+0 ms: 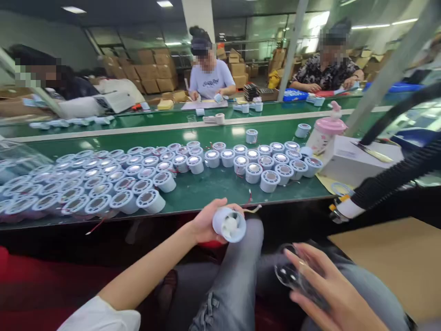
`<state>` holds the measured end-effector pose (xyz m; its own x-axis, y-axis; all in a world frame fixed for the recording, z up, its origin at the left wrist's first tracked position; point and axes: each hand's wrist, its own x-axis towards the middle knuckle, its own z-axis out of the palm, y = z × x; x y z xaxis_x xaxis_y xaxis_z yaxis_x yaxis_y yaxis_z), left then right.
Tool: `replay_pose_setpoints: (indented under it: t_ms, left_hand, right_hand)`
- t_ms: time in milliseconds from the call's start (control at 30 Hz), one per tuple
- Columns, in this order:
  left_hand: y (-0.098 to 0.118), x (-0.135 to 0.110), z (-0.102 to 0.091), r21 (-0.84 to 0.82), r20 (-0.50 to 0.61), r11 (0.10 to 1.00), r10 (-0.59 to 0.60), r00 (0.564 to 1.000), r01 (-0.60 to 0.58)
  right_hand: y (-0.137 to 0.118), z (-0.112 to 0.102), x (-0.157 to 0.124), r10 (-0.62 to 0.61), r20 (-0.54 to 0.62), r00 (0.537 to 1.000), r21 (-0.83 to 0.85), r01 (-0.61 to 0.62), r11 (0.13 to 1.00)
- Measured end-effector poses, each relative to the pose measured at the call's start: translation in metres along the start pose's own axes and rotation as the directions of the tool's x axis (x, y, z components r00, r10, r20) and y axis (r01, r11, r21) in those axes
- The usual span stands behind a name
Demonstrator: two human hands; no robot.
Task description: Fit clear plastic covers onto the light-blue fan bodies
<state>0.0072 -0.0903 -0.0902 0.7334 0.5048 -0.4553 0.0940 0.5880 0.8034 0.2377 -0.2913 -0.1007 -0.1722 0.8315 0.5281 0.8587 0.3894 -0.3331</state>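
Note:
My left hand is closed around a small light-blue fan housing, its open end tilted towards me and showing a white fan wheel inside. A thin wire with a pale connector sticks out beyond it. Low on the right, my right hand grips a clear plastic round cover between thumb and fingers; its exact shape is blurred. The two hands are apart, above my lap. Many similar light-blue fan housings stand in rows on the green bench, some with red wires.
The green conveyor bench runs across in front. At its right are a pink-lidded cup, a white box and a black flexible hose. Cardboard lies at right. Several people work opposite, with stacked cartons behind.

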Motion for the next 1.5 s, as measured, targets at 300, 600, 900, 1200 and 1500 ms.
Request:
replay_pose_setpoints:
  t_ms: [300, 600, 900, 1200, 1500]
  left_hand:
    - [-0.02, 0.022, 0.082, 0.682, 0.38, 0.655, 0.063, 0.923, -0.326]
    - [-0.053, 0.033, 0.077, 0.658, 0.401, 0.49, 0.415, 0.817, -0.572]
    - [-0.053, 0.024, 0.082, 0.49, 0.359, 0.792, 0.198, 0.912, -0.365]
    - [-0.049, 0.013, 0.077, 0.413, 0.345, 0.852, 0.181, 0.921, -0.323]
    - [-0.04, 0.01, 0.071, 0.468, 0.521, 0.624, 0.377, 0.766, -0.626]
  right_hand:
    - [0.001, -0.002, -0.005, 0.377, 0.235, 0.896, -0.022, -0.383, 0.924]
    - [0.003, -0.007, -0.006, 0.602, 0.25, 0.759, 0.447, -0.641, 0.624]
    - [0.015, -0.005, -0.014, 0.627, 0.319, 0.711, 0.702, -0.622, 0.348]
    - [0.01, -0.006, -0.019, 0.449, 0.274, 0.851, 0.585, -0.518, 0.624]
    - [0.005, -0.011, -0.015, 0.509, 0.421, 0.751, 0.707, -0.623, 0.334]
